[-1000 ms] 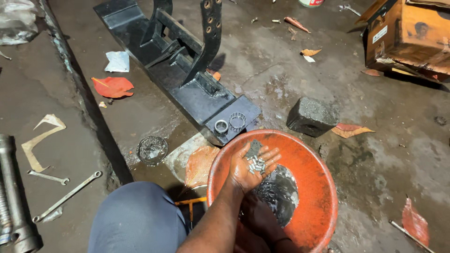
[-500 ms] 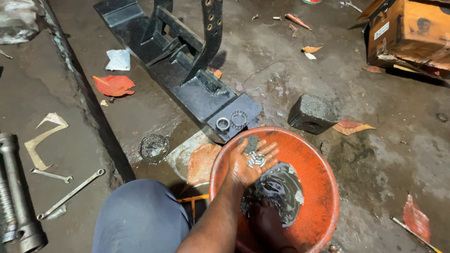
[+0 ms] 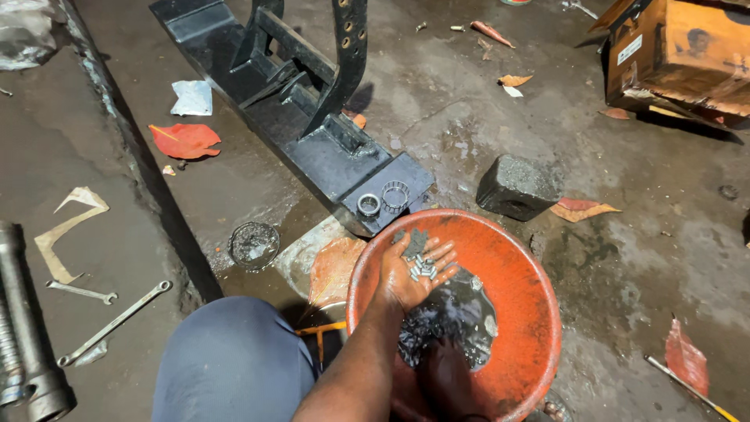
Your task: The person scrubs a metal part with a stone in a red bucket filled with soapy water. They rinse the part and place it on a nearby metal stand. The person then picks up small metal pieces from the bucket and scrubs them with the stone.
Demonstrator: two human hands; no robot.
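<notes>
We see the left hand (image 3: 412, 270) held palm up and open over the orange plastic basin (image 3: 525, 266), which sits on the wet concrete floor (image 3: 648, 234). A cluster of small metal rollers (image 3: 422, 268) lies in the cupped palm, with dark grime on the fingertips. The right hand (image 3: 447, 379) is down in the basin's dark oily liquid (image 3: 457, 309), near its front wall; we cannot tell whether it is open or closed. Just beyond the basin's far rim stands a black steel frame (image 3: 312, 133), and on its near plate rest two bearing rings (image 3: 383, 199), side by side. A grey stone block (image 3: 517, 186) lies to the right of the frame. Two spanners (image 3: 109, 312) lie on the floor at the left, well apart from the basin.
</notes>
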